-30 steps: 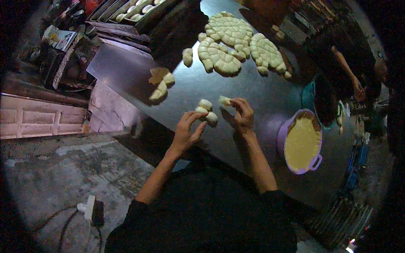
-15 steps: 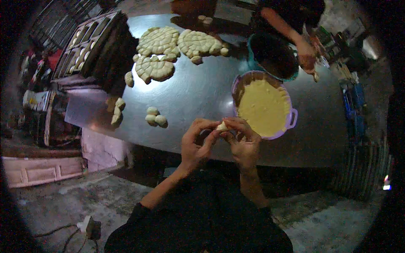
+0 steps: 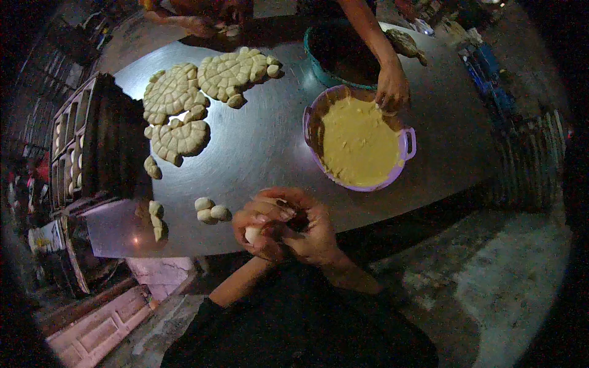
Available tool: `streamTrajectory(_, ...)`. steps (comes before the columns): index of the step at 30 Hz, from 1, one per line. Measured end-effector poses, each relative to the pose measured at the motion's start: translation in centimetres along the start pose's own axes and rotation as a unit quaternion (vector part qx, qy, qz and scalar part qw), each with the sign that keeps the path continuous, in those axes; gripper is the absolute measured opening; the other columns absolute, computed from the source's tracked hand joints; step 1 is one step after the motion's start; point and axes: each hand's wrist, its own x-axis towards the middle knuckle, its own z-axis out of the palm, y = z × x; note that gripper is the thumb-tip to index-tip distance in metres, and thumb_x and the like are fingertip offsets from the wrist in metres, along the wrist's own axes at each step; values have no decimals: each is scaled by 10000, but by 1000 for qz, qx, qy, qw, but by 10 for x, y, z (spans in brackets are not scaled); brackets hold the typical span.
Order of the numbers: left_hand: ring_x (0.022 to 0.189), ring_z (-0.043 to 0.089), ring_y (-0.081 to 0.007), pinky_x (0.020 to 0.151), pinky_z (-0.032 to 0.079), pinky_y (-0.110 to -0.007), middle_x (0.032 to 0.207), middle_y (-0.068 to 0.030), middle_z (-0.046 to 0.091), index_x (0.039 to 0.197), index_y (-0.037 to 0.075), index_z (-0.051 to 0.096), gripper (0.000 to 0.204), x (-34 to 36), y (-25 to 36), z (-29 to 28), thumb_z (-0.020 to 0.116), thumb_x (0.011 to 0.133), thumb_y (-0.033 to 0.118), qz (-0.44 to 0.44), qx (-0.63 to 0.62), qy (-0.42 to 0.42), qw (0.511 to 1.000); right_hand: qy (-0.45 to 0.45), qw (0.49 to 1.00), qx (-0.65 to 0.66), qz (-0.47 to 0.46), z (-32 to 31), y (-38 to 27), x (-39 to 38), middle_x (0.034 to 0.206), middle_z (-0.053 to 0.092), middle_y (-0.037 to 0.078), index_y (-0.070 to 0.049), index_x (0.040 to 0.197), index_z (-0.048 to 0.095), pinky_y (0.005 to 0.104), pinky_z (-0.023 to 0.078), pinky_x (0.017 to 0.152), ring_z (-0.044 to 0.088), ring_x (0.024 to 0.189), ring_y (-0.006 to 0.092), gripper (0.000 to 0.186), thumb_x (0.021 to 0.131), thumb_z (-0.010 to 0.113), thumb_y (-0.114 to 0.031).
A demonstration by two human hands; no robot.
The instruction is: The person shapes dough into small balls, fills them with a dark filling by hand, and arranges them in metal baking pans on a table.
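Observation:
Between my hands, near the table's front edge, is a small pale dough ball (image 3: 252, 235), partly hidden by my fingers. My left hand (image 3: 260, 248) is curled around it from below. My right hand (image 3: 316, 233) cups over the left with its fingers bent and pressed against it. Just left of my hands lies a cluster of three round dough balls (image 3: 211, 211). Right of and beyond them stands a purple basin (image 3: 308, 122) holding yellow paste (image 3: 359, 144). A co-worker's hand (image 3: 392, 89) reaches down at the basin's far right rim.
Flat rounds of cut dough (image 3: 172, 95) lie on the metal table (image 3: 264, 141) at the far left. Two loose dough pieces (image 3: 157, 221) sit near the left edge. Stacked trays (image 3: 80, 144) rise beside it. A teal tub (image 3: 319, 70) stands behind the basin. Another person's hands (image 3: 205, 26) work at the far edge.
My hands have gone from pinching the dough piece with fingertips to being closed together around it. The co-worker's hand has moved to the basin's rim. The view has turned to the right.

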Motion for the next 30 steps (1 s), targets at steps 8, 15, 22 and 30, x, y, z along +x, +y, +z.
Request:
streamTrajectory(8,1248,496,-259,1040,407,-389,1454,-145,395,1495,72,232,1078,5,-31,-42,892,674,304,-334,-25,-71,940,163,964,185,98,-16,9,37,1196,618,91,-15,1337,504,320,489,929,614,1050,194,468,893,641,-71)
streamTrajectory(15,953,638,-175,888,476,-302,975,-93,686,858,2,673,110,14,-46,-71,620,931,64,-508,78,-122,849,57,781,-599,166,-104,43,48,980,653,256,-109,1334,549,417,514,738,654,861,378,396,942,508,-73)
streamTrajectory(22,913,563,-125,894,460,-294,987,-47,631,1051,15,622,212,23,-49,-76,512,1012,192,-589,49,-129,796,205,836,-436,263,-96,51,37,1104,647,183,-16,1338,511,373,477,888,628,1035,275,377,1006,430,-174)
streamTrajectory(30,1132,535,-157,1022,393,-351,1193,-74,596,1232,27,569,395,77,-9,-66,491,1017,349,-768,-114,83,625,237,959,104,115,-20,41,51,1230,595,153,-8,1403,382,355,473,966,605,1071,210,520,928,590,-44)
